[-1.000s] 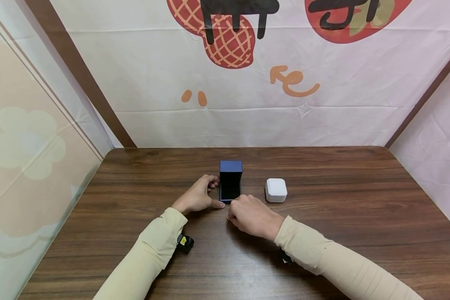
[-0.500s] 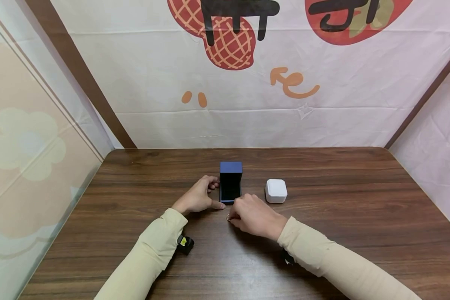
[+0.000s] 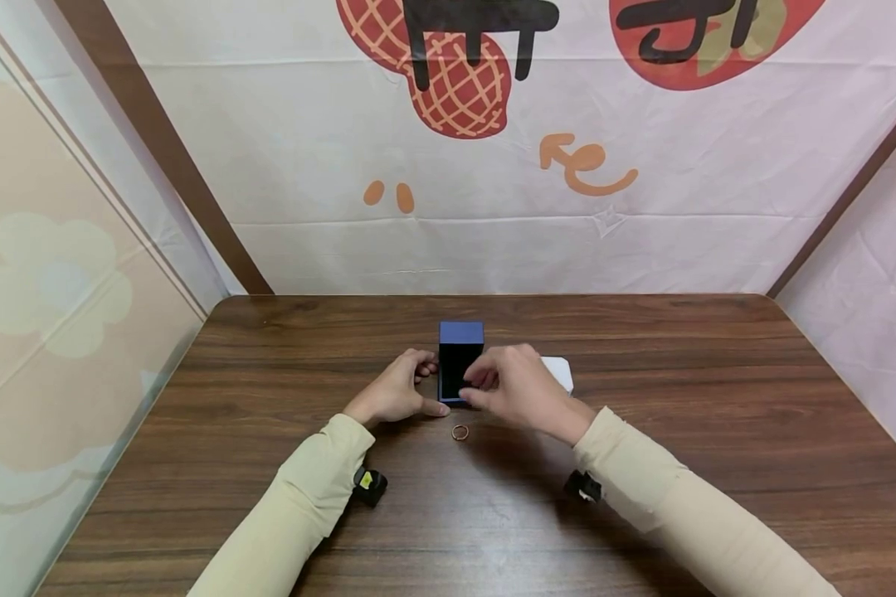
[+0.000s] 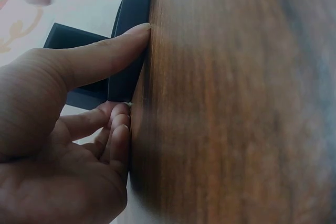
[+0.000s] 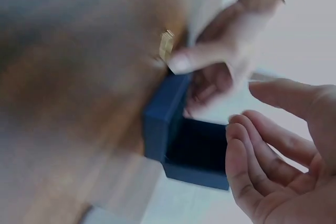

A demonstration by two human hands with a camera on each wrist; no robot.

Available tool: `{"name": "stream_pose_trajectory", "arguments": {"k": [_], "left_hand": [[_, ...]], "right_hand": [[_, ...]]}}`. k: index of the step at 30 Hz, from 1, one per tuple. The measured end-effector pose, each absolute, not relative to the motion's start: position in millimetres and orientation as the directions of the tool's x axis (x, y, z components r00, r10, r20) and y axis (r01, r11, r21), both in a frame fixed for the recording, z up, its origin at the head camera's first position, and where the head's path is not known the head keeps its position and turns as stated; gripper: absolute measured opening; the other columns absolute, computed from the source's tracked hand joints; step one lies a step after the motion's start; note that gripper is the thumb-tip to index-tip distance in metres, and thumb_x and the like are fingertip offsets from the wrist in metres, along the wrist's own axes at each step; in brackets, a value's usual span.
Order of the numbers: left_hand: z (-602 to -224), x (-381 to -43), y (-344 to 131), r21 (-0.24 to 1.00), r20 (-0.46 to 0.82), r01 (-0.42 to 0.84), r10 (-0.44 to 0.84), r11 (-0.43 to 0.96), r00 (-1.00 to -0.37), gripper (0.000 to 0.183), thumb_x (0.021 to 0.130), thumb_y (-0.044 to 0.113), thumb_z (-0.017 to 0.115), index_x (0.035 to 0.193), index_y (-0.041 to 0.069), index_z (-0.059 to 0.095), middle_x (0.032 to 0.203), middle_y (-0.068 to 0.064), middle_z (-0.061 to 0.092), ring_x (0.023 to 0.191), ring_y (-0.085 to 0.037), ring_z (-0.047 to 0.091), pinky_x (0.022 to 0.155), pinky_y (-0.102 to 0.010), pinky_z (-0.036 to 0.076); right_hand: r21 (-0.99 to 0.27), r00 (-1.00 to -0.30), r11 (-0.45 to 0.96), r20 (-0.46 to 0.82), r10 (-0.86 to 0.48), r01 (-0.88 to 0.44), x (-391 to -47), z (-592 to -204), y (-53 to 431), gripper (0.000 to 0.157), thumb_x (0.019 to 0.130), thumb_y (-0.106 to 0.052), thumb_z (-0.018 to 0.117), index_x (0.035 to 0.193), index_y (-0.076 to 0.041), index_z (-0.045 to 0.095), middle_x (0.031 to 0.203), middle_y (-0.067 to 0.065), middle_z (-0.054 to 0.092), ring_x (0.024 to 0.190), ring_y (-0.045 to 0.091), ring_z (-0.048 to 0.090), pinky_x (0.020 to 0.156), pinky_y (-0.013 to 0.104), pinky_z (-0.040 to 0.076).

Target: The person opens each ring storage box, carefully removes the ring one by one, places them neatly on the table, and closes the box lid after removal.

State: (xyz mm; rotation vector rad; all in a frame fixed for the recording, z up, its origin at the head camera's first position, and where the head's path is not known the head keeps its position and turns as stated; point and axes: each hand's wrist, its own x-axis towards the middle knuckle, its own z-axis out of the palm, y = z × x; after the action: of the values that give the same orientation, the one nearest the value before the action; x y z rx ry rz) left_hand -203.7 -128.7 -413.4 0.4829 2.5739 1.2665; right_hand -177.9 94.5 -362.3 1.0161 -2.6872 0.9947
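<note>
An open blue ring box (image 3: 460, 333), its lid raised and its inside dark, stands on the table. My left hand (image 3: 394, 388) holds its left side. In the left wrist view, the left thumb (image 4: 113, 56) lies across the front of the box base (image 4: 131, 22), and the fingertips touch its side. A gold ring (image 3: 459, 432) rests on the table just in front of the box; it also shows in the right wrist view as a gold band (image 5: 166, 45). My right hand (image 3: 526, 390) hovers at the box's right front, holding nothing, thumb and fingers apart.
A white box (image 3: 558, 372) stands right of the blue one, partly hidden behind my right hand. The brown wooden table (image 3: 679, 398) reaches back to a printed fabric wall (image 3: 306, 166). A dark strapped device (image 3: 369, 487) sits at my left wrist.
My right hand has let go of the ring and moved up and to the right, uncovering the ring and covering part of the white box. The left hand and blue box keep their places.
</note>
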Motion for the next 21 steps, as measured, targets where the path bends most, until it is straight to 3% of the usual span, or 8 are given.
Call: {"name": "stream_pose_trajectory", "arguments": {"k": [7, 11, 15, 21], "left_hand": [[-412, -204, -128, 0.806, -0.078, 0.166, 0.380, 0.568, -0.922, 0.080, 0.075, 0.007, 0.091, 0.139, -0.014, 0.046, 0.125, -0.020, 0.052, 0.116, -0.032, 0.050, 0.102, -0.046, 0.043], [-411, -203, -128, 0.805, -0.087, 0.157, 0.376, 0.572, -0.923, 0.080, 0.075, 0.007, 0.090, 0.139, -0.013, 0.046, 0.125, -0.019, 0.051, 0.116, -0.032, 0.050, 0.102, -0.046, 0.043], [-412, -202, -128, 0.806, -0.082, 0.159, 0.373, 0.570, -0.924, 0.079, 0.075, 0.007, 0.091, 0.138, -0.013, 0.047, 0.125, -0.019, 0.052, 0.115, -0.031, 0.050, 0.102, -0.046, 0.043], [-412, -202, -128, 0.813, -0.084, 0.149, 0.367, 0.563, -0.926, 0.079, 0.074, 0.007, 0.091, 0.138, -0.013, 0.047, 0.125, -0.019, 0.052, 0.116, -0.031, 0.050, 0.102, -0.046, 0.043]], "right_hand": [[-0.638, -0.885, 0.615, 0.293, -0.362, -0.463, -202, -340, 105, 0.027, 0.088, -0.029, 0.082, 0.098, -0.004, 0.078, 0.084, -0.001, 0.072, 0.071, 0.011, 0.066, 0.066, 0.029, 0.056], [-0.640, -0.916, 0.656, 0.253, -0.312, -0.401, -217, -338, 108, 0.040, 0.088, -0.038, 0.080, 0.108, -0.003, 0.075, 0.097, 0.006, 0.073, 0.082, 0.017, 0.067, 0.075, 0.035, 0.056], [-0.670, -0.941, 0.672, 0.129, -0.314, -0.316, -230, -342, 110, 0.053, 0.089, -0.047, 0.076, 0.118, -0.002, 0.071, 0.110, 0.013, 0.071, 0.095, 0.022, 0.067, 0.082, 0.040, 0.056], [-0.678, -0.941, 0.711, -0.089, -0.328, -0.184, -246, -348, 108, 0.065, 0.089, -0.060, 0.070, 0.120, -0.004, 0.071, 0.116, 0.012, 0.070, 0.105, 0.026, 0.066, 0.087, 0.043, 0.055]]}}
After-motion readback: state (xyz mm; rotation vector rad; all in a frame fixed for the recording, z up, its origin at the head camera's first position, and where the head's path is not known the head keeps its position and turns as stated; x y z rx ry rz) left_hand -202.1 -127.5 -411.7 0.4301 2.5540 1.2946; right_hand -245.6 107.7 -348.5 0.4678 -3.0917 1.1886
